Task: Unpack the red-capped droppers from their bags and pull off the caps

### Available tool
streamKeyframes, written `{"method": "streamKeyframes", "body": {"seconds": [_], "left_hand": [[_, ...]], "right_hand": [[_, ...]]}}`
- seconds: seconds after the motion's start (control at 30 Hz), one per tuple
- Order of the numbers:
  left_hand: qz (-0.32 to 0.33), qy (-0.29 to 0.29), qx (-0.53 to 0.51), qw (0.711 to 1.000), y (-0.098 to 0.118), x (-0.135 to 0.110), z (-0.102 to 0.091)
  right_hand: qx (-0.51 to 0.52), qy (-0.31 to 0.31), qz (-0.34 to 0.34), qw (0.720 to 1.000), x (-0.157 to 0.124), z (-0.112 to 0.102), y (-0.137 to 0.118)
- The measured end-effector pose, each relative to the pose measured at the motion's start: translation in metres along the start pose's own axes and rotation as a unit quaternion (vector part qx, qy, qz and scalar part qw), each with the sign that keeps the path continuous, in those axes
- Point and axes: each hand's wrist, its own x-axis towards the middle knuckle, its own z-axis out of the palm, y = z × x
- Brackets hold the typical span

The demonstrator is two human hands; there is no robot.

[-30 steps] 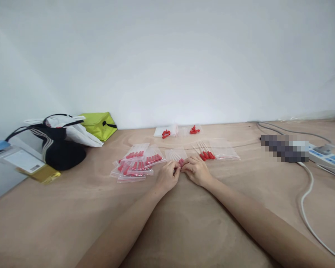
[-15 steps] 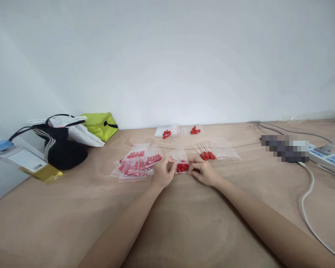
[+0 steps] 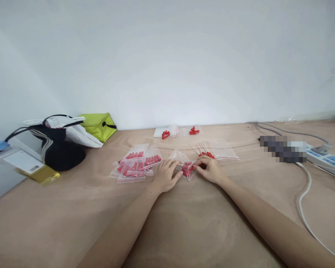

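Note:
A clear zip-lock bag (image 3: 178,155) with several red, capsule-like pieces (image 3: 187,169) lies between my hands, turned at an angle. My right hand (image 3: 209,170) pinches the bag's right corner between thumb and fingertips. At the bag's left edge rests my left hand (image 3: 166,175), fingers stretched out and thumb apart; whether it touches the plastic I cannot tell. Just beyond my right hand are several thin sticks with red ends (image 3: 205,150), partly hidden by it, next to a flat clear bag (image 3: 223,150). Left of my left hand lies a pile of filled zip-lock bags (image 3: 135,167).
Two small groups of red pieces (image 3: 165,134) lie on bags near the wall. At left are a black cap (image 3: 64,154), a white plastic bag (image 3: 86,136), a lime-green pouch (image 3: 97,124) and a yellow-bottomed package (image 3: 39,173). A power strip (image 3: 328,160) and cables (image 3: 304,193) occupy the right.
The bag between my hands has turned from straight to slanted and shifted slightly right. My left hand has loosened and its fingers have spread; my right hand has moved a little to the right.

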Motion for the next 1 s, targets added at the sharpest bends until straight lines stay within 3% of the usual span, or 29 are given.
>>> {"method": "streamKeyframes", "body": {"seconds": [0.13, 0.33, 0.47, 0.63, 0.87, 1.0], "left_hand": [[-0.009, 0.02, 0.04, 0.999, 0.005, -0.006, -0.006], [-0.013, 0.025, 0.019, 0.999, 0.005, -0.017, -0.012], [-0.004, 0.039, -0.025, 0.999, 0.003, -0.016, -0.013], [0.011, 0.013, -0.102, 0.995, 0.001, -0.014, -0.01], [-0.035, 0.015, -0.126, 0.991, -0.001, -0.013, -0.005], [-0.036, 0.019, -0.13, 0.991, -0.003, -0.013, -0.003]], "right_hand": [[-0.039, 0.011, -0.019, 0.999, -0.002, -0.001, -0.005], [-0.027, -0.083, -0.039, 0.995, -0.004, -0.003, -0.019], [-0.032, -0.114, -0.032, 0.992, 0.0, 0.0, -0.02], [-0.047, -0.147, -0.002, 0.988, 0.005, 0.002, -0.019], [0.087, -0.133, 0.083, 0.984, 0.004, 0.013, -0.017], [0.091, -0.14, 0.099, 0.981, 0.004, 0.019, -0.013]]}}
